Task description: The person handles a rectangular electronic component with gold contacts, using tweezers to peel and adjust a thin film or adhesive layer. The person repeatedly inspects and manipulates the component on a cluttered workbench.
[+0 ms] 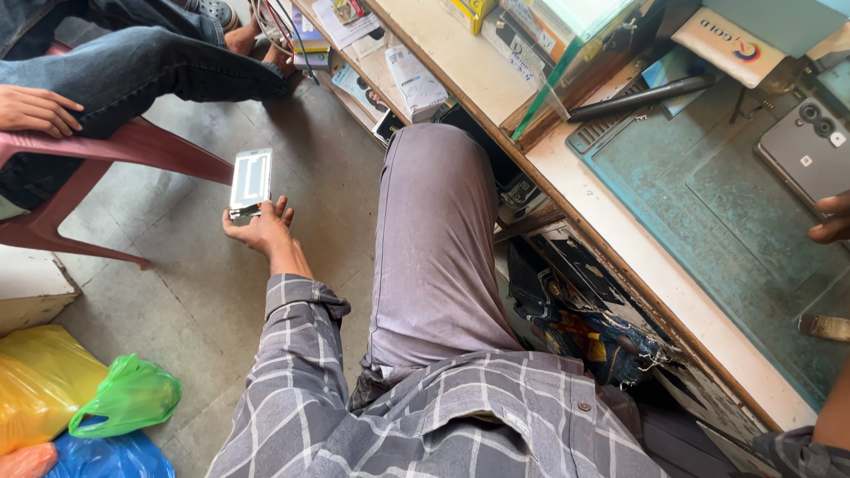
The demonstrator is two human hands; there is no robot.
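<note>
- Right hand [832, 221] cut off at frame's right edge; only a couple of fingertips show, touching the edge of a grey phone [807, 152] lying back-up on the bench. Can't tell if it's gripping or just resting.
- Left hand [259, 228] stretched out low over the floor, fingers closed round the lower end of a thin white phone frame/panel [251, 180], held up by its bottom end; exact part type hard to make out.
- Another person at top left: only jeans-clad legs and one hand [35, 109] visible, sitting on a red plastic chair [106, 155]; rest out of frame.
- Surface: wooden workbench [620, 239] w/ a worn teal work mat [708, 212]; black rod-like tool [639, 97] at mat's top edge, small boxes behind it.
- Shelf under bench front holds papers and packets [407, 80]; edge chipped and peeling lower down.
- Grey concrete floor [204, 292]; yellow, green, blue plastic bags [80, 398] in bottom-left corner.
- Own knee in grey trousers [434, 239] fills the gap between bench and chair; open floor mainly beside left hand.
</note>
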